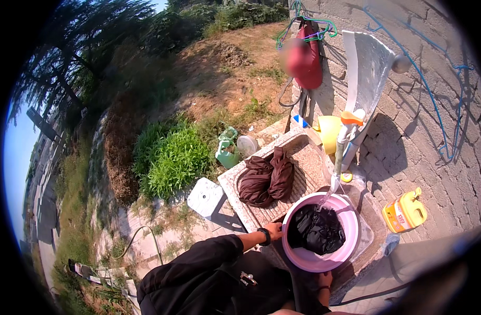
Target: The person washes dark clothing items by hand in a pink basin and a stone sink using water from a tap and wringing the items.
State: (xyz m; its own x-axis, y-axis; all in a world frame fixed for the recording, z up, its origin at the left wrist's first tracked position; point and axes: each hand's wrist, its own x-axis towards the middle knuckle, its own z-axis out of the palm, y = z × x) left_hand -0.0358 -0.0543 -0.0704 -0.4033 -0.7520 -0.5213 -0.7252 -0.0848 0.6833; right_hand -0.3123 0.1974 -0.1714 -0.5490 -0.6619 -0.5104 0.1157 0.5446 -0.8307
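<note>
Water runs from a faucet with an orange handle [351, 118] into a pink plastic basin [352, 252]. Dark wet cloth [317, 228] lies in the basin, which sits over the sink part of a speckled stone washing trough [232, 181]. My left hand [274, 231], with a black band at the wrist, is at the basin's left rim; its fingertips are partly hidden. Low on the basin's near side is my right hand [324, 278], its fingers mostly hidden beneath the rim, so its grip cannot be told. Bunched brown cloth [266, 181] rests on the ribbed washboard part.
A yellow detergent jug [405, 210] stands right of the trough. A white stool [205, 197] and a green plastic jug [227, 156] are on the left. A red cap [309, 63] and hangers [323, 29] hang by the brick wall [417, 130]. A hose [136, 236] lies on the paving.
</note>
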